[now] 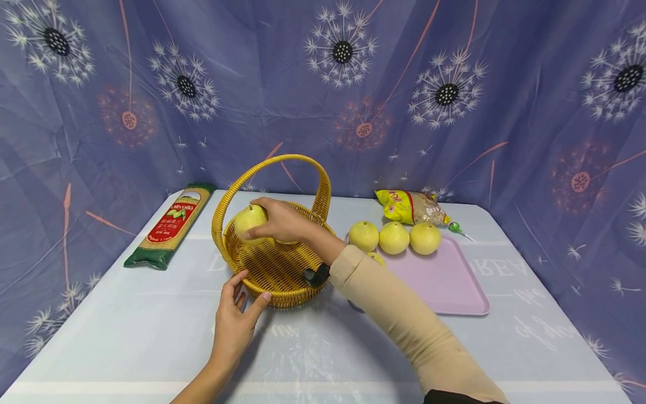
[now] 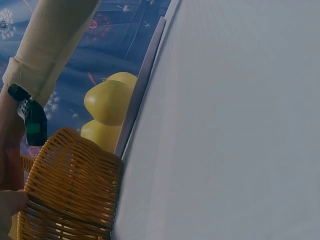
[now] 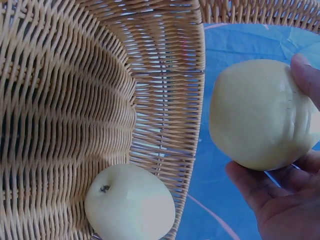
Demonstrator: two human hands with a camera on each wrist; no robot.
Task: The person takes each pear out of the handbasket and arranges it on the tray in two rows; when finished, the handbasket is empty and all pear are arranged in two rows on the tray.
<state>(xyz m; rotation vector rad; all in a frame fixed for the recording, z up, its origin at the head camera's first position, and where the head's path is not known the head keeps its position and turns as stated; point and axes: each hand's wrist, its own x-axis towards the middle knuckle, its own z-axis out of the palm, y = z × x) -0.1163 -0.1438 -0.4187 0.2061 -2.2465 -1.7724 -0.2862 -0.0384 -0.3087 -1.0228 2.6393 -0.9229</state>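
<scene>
A pale yellow pear (image 1: 247, 220) is in my right hand (image 1: 282, 220), thumb on one side and fingers on the other, above the far left of a wicker basket (image 1: 275, 297). The right wrist view shows the held pear (image 3: 260, 115) beyond the basket's rim, and another pear (image 3: 130, 205) inside the basket. My left hand (image 1: 236, 322) touches the basket's near left rim with spread, relaxed fingers. Its thumb (image 2: 15, 201) rests at the rim in the left wrist view. More pears (image 1: 394, 238) sit on a pink tray (image 1: 454, 280), one partly hidden by the right sleeve.
On the left lies a green and red noodle packet (image 1: 174, 221). Behind the tray are a yellow snack bag (image 1: 411, 207) and a green lollipop (image 1: 455, 227). The basket's tall handle (image 1: 282, 158) arches over it. A patterned curtain (image 1: 282, 73) hangs behind the table.
</scene>
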